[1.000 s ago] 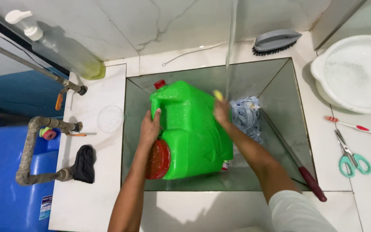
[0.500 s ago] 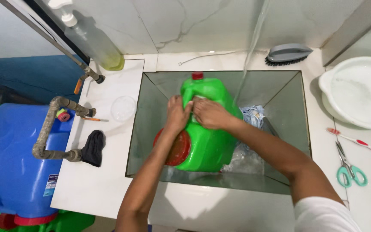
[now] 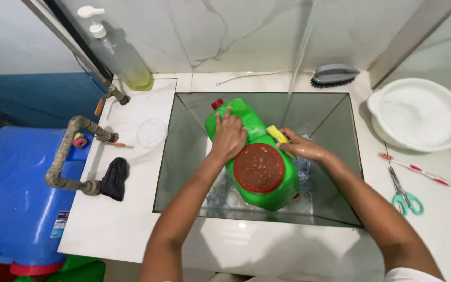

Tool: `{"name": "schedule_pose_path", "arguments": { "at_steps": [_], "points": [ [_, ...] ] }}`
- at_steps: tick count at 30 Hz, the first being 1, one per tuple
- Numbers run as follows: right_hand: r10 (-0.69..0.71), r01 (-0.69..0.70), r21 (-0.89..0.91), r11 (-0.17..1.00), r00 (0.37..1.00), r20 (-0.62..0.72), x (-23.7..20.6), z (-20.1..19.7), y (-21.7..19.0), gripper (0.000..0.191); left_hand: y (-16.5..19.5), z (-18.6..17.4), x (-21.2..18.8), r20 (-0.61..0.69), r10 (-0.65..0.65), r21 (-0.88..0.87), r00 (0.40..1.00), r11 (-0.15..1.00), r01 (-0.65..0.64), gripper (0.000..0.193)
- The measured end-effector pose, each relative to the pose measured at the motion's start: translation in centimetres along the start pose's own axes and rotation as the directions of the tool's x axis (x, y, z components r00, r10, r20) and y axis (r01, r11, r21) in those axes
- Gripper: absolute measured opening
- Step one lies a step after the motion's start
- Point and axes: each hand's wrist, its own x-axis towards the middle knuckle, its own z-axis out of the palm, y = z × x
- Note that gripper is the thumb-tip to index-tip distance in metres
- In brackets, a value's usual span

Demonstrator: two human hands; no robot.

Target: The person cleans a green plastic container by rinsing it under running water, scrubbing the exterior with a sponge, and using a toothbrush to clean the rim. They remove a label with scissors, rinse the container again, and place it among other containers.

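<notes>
The green jug [image 3: 259, 156] lies tilted in the steel sink [image 3: 184, 156], its small red cap [image 3: 217, 103] pointing to eleven o'clock and its round red lid [image 3: 259, 168] facing up. The left hand [image 3: 229, 137] presses flat on the jug's upper side, fingers spread and curled over the plastic, holding it down rather than enclosing it. The right hand [image 3: 301, 149], at three o'clock of the jug, has its fingers closed on a yellow sponge [image 3: 278, 135] pressed against the jug's flank. A stream of water [image 3: 298, 62] falls at the sponge, so everything looks wet, and the likeliest trouble is a slip: the slick, rounded jug could roll or skid from under the flat left palm when the sponge pushes sideways. It would then knock against the sink wall or onto the crumpled clear plastic [image 3: 304, 172] at its four o'clock. Water striking the jug may also splash over the rim onto the worktop [image 3: 121, 224], towards the scissors [image 3: 404, 196] and the toothbrush [image 3: 413, 168].
</notes>
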Motion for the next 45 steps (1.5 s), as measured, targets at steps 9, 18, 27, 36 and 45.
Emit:
{"name": "schedule_pose_path", "arguments": {
  "at_steps": [9, 18, 27, 36, 45],
  "points": [
    [-0.391, 0.020, -0.684, 0.730, 0.832, -0.393, -4.3, -5.2, -4.8, 0.029, 8.5, 3.2, 1.6, -0.132, 0.129, 0.136, 0.983, 0.985, -0.111, 0.038],
    [-0.602, -0.179, -0.800, 0.572, 0.571, -0.558, -6.8, -4.9, -6.1, 0.020, 10.7, 3.5, 0.0, 0.113, 0.248, 0.028, 0.962, 0.967, -0.252, 0.044],
    [-0.187, -0.024, -0.545, 0.838, 0.926, -0.328, -1.6, -9.3, -3.6, 0.025, 7.8, 1.1, -1.3, 0.178, 0.259, 0.069, 0.949, 0.959, -0.275, 0.059],
    [-0.660, 0.222, -0.622, 0.750, 0.300, -0.689, -0.7, 8.4, 0.2, 0.035, 3.2, 1.7, -2.5, -0.054, -0.189, -0.010, 0.981, 0.982, 0.188, 0.055],
    [-0.524, -0.390, -0.570, 0.723, 0.229, -0.820, -9.4, -15.7, 2.4, 0.032, -1.0, 0.6, -2.6, -0.053, -0.374, -0.081, 0.926, 0.926, 0.369, 0.060]
  ]
}}
